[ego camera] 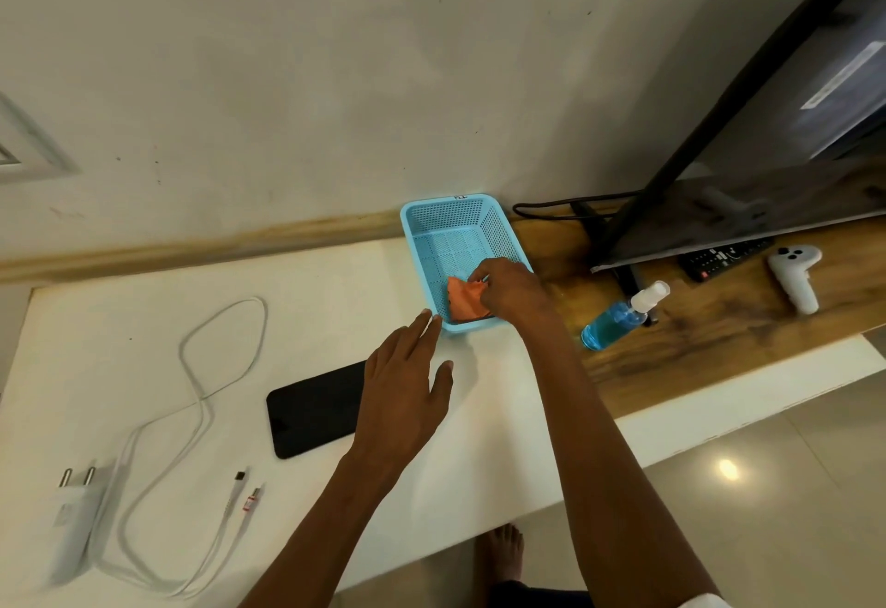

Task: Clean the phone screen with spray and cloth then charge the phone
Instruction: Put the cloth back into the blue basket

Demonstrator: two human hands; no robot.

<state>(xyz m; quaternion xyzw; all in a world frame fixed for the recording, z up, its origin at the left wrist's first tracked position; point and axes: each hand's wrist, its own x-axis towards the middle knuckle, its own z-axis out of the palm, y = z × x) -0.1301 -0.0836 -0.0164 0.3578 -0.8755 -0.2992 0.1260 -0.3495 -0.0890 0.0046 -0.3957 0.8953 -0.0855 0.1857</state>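
Observation:
A black phone lies screen up on the white table, partly covered by my left hand, which hovers flat with straight fingers, its fingertips by the near corner of the blue basket. Inside the basket my right hand pinches an orange cloth. A spray bottle of blue liquid lies tilted on the wooden shelf to the right. A white charger plug with its white cable lies at the left, and the cable's ends point toward the phone.
A wall rises behind the table. On the wooden shelf at the right stand a TV, a black remote and a white controller. My bare foot shows below the table's front edge.

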